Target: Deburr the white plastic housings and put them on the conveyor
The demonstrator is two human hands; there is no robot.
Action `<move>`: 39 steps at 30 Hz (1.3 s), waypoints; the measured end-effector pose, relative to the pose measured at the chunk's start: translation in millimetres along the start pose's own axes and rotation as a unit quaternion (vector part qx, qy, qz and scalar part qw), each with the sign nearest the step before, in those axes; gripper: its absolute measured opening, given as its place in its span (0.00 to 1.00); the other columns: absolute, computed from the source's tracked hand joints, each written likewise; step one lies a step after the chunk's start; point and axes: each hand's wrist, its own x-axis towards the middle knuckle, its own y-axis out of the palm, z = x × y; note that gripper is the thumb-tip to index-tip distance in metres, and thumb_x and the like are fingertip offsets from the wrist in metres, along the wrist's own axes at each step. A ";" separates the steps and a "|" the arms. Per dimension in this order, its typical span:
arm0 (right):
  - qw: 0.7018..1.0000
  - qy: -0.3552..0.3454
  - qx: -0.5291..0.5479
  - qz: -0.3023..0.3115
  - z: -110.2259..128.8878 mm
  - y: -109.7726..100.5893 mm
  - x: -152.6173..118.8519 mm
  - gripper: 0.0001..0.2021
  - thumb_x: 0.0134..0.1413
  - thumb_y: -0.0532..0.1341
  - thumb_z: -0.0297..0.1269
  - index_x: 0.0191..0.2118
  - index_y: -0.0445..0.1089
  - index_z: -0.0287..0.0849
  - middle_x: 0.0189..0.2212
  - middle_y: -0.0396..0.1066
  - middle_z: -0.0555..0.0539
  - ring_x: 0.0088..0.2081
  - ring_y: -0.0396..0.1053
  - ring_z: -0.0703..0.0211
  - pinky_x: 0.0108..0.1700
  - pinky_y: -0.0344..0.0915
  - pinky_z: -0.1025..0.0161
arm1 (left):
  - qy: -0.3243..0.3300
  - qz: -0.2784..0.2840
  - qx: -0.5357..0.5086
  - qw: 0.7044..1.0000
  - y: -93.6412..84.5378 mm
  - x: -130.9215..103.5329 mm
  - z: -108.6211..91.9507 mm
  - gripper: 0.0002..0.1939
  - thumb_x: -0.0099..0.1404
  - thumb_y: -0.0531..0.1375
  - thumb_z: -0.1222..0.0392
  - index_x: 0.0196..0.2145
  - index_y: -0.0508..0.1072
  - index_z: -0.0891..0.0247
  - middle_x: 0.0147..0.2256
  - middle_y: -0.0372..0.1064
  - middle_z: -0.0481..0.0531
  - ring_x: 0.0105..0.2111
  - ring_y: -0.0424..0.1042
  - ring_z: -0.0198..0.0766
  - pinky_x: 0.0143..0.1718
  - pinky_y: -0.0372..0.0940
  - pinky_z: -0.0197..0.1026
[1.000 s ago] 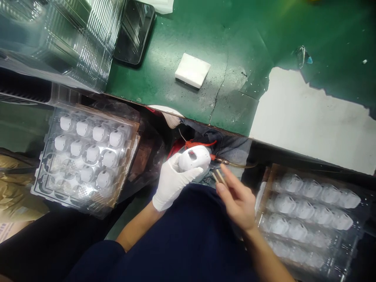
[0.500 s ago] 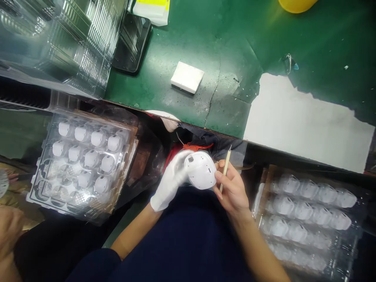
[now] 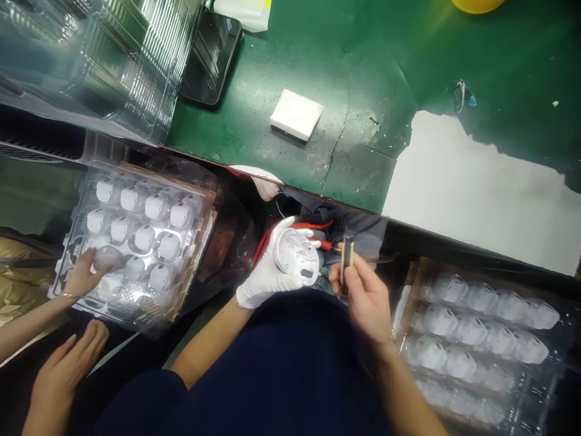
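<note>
A white plastic housing (image 3: 297, 251) rests in my left hand (image 3: 267, 275), which wears a white glove. Its hollow inner side faces up, showing small ribs and a dark rectangular slot near the rim. My gloved fingers curl around its left and far edges. To the right, my bare right hand (image 3: 365, 297) grips a slim cream-handled tool (image 3: 347, 260) upright between thumb and fingers. A dark flat strip shows along the tool. The tool stands apart from the housing.
A tray of white housings (image 3: 145, 236) lies left, where a co-worker's hand (image 3: 84, 275) touches one piece. Another filled tray (image 3: 472, 333) lies right. On the green table (image 3: 372, 72) are a white block (image 3: 297, 114), a phone (image 3: 213, 57), clear plastic trays (image 3: 136, 66) and white sheet (image 3: 476, 194).
The housing has turned over in my left hand, from its smooth outer face to its hollow side. My right hand has moved slightly away from it. A co-worker's hand has reached over the left tray.
</note>
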 end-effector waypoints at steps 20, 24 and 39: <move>0.928 -0.250 -0.244 0.126 11.9 6.4 -13.9 0.27 0.69 0.63 0.23 0.68 0.75 0.54 0.32 0.71 0.49 0.30 0.69 0.61 0.31 0.67 0.64 | 0.006 0.007 -0.048 0.999 4.3 1.6 -13.9 0.56 0.42 0.85 0.53 0.63 0.62 0.50 0.64 0.70 0.62 0.63 0.74 0.61 0.63 0.71 0.59; 0.924 -0.247 -0.267 0.120 11.7 6.0 -14.4 0.23 0.70 0.62 0.26 0.65 0.78 0.52 0.31 0.71 0.48 0.30 0.70 0.60 0.30 0.68 0.64 | 0.005 0.002 -0.047 0.999 6.2 -0.4 -17.2 0.53 0.45 0.84 0.55 0.63 0.63 0.50 0.64 0.69 0.62 0.64 0.74 0.59 0.62 0.71 0.58; 0.975 -0.081 -0.197 0.069 16.3 5.7 -7.1 0.15 0.70 0.64 0.37 0.56 0.83 0.45 0.31 0.76 0.47 0.31 0.72 0.58 0.34 0.70 0.62 | 0.060 -0.039 0.034 0.997 0.8 -4.5 -15.5 0.52 0.45 0.84 0.60 0.64 0.65 0.49 0.67 0.68 0.61 0.68 0.68 0.58 0.68 0.66 0.62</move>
